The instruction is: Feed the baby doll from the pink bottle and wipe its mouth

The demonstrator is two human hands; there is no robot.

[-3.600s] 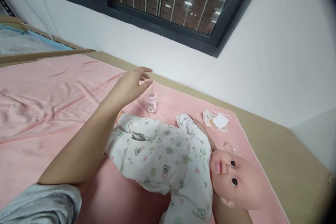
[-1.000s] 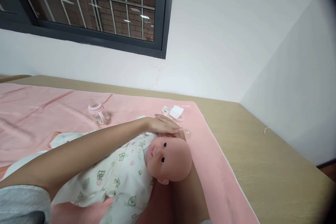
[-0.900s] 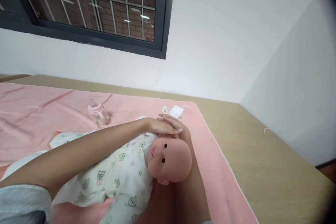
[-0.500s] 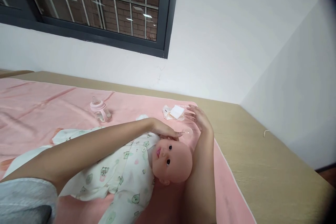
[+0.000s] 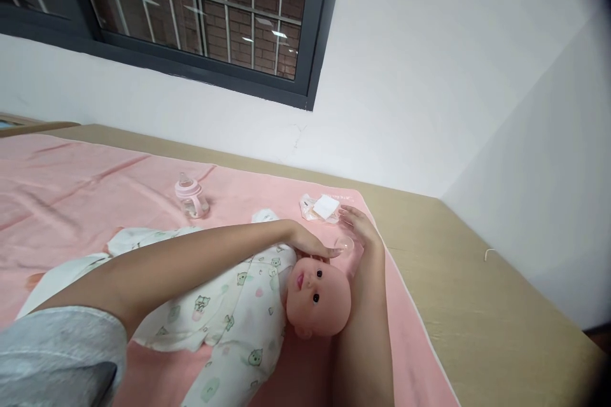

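Observation:
A baby doll (image 5: 319, 299) in a white suit with green animal prints lies on its back on a pink cloth (image 5: 81, 184). My left hand (image 5: 312, 243) reaches across the doll's chest to the far side of its head. Its outstretched fingertips are at a small clear dome-shaped piece (image 5: 344, 245); whether they touch it I cannot tell. My right forearm lies along the crown of the doll's head. Beyond it, my right hand (image 5: 358, 224) is open, fingers spread beside a white square pad (image 5: 326, 206) on a crumpled clear wrapper (image 5: 309, 208).
A pink-topped baby bottle (image 5: 191, 197) with a handle stands on the cloth at the far left. Bare wooden surface (image 5: 458, 280) extends to the right. A white wall (image 5: 405, 76) and a barred window (image 5: 229, 6) rise behind.
The camera view has shifted slightly, moving most of the scene right. My right hand has come a little lower and nearer the white pad. My left hand stays beside the doll's head.

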